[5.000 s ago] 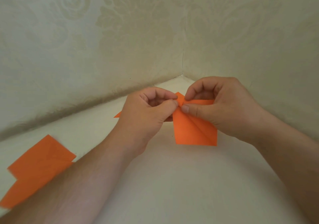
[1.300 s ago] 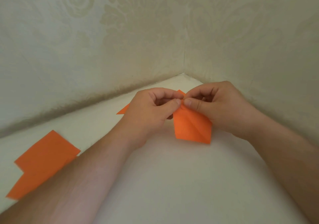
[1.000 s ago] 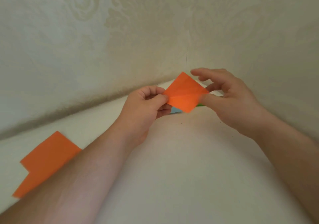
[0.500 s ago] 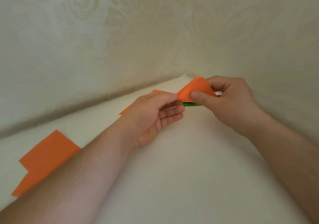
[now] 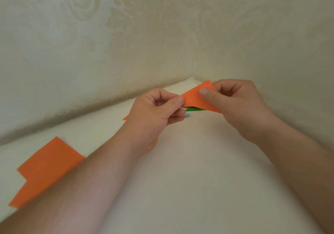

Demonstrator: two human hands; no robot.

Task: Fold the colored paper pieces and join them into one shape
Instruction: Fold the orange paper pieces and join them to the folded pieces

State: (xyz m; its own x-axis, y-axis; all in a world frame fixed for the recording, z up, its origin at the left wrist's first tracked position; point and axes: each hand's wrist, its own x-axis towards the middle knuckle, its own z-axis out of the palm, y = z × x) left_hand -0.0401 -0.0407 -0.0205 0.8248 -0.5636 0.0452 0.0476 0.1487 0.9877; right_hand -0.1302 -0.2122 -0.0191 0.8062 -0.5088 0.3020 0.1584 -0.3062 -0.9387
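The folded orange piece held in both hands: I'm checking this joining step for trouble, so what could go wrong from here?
1. The folded orange piece is held above the table only by a thumb-and-finger grip from the left hand and right hand; pulling apart might tear or uncrease it.
2. The green piece and blue tip lie hidden beneath, so they could get knocked.

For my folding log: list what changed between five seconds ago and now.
The folded orange paper piece was lifted off the white table and turned edge-on, pinched by the left hand and right hand. Green paper now shows beneath. The flat orange sheets stayed put.
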